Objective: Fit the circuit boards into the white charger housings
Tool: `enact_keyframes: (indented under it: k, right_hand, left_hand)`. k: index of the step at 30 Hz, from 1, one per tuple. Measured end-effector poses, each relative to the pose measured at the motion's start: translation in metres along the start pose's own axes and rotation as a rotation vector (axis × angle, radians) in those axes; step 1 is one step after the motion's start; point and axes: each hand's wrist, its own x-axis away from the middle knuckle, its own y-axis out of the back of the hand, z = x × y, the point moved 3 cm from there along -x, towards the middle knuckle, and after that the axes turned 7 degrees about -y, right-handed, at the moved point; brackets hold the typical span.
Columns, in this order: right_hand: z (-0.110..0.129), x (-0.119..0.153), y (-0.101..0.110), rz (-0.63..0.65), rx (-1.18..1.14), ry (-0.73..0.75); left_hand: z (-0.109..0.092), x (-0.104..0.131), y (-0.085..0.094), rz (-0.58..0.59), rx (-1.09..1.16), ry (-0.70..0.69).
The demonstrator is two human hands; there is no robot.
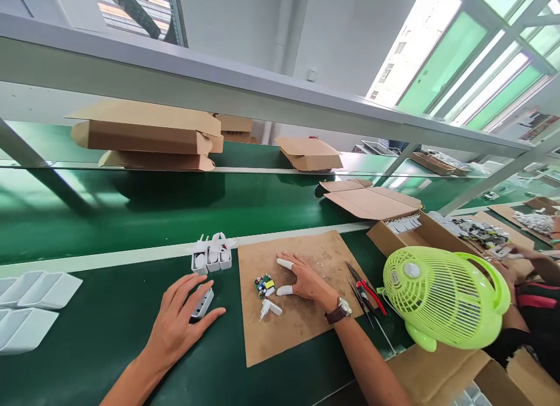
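My left hand (179, 315) is spread over the green bench, its fingers apart around a small white-and-grey plastic piece (203, 304); whether they touch it I cannot tell. On a brown cardboard sheet (280, 342), my right hand (305, 277) lies with fingers stretched out, white covers on two fingertips and a watch (343, 308) at the wrist. Just left of that hand is a small circuit board (264, 285) with electronic parts. Below the board rests a white plug adapter (271, 308). Several white plug pieces (213, 255) stand grouped behind my left hand.
Red-handled pliers (371, 295) and tweezers (361, 304) lie at the sheet's right edge. A lime-green fan (441, 295) stands farther right, before an open carton (415, 234). White trays (32, 307) are at far left. A co-worker's arm (531, 260) shows at right.
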Motion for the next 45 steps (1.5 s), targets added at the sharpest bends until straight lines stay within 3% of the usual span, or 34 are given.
enact_keyframes:
  k: [3,7,11,20,31,35,39,45]
  right_hand:
    - [-0.006,0.002,0.003,-0.088,-0.022,-0.026]
    - [-0.021,0.001,0.006,-0.215,0.03,-0.125]
    - [-0.03,-0.001,0.004,-0.238,0.12,-0.142]
    - [-0.033,-0.006,0.002,-0.27,0.203,-0.128]
    - [-0.017,-0.006,0.01,-0.245,0.245,-0.162]
    - [-0.002,0.006,0.024,-0.204,0.336,-0.303]
    - [0.007,0.029,0.052,-0.169,0.407,-0.444]
    - [-0.006,0.095,0.093,-0.094,0.531,-0.81]
  left_hand:
    - [-0.03,-0.004,0.007,0.007,0.096,-0.173]
    - [-0.067,-0.001,-0.011,0.322,0.318,-0.327]
    - [-0.076,0.005,-0.031,0.5,0.356,-0.303]
    - [-0.071,0.014,-0.038,0.434,0.317,-0.312]
    - [-0.067,0.01,-0.04,0.426,0.333,-0.34]
    - [-0.067,0.009,-0.039,0.419,0.333,-0.331]
    - [-0.065,0.011,-0.042,0.414,0.326,-0.343]
    - [-0.056,0.015,-0.044,0.445,0.368,-0.338]
